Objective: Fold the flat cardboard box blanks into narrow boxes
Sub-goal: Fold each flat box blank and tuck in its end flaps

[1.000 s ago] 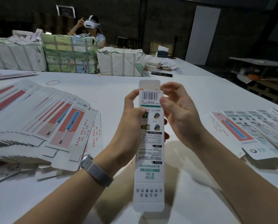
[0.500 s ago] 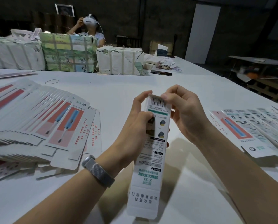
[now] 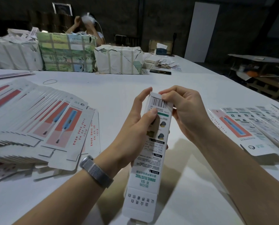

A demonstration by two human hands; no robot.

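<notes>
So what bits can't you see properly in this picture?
- Head view: the box's far end is covered by the right hand's fingers, so whether its flap is tucked can't be told.
- The box's left side is behind the left hand.
- The small print on it is too small to read.
- The left stack runs off the picture's edge.

Box (image 3: 151, 151) in middle above table (image 3: 119, 88), left hand (image 3: 135, 127) and right hand (image 3: 184, 114) on its sides. Flat blanks (image 3: 46, 124) left. More blanks (image 3: 252, 127) right. Bundles (image 3: 67, 52) behind.
</notes>
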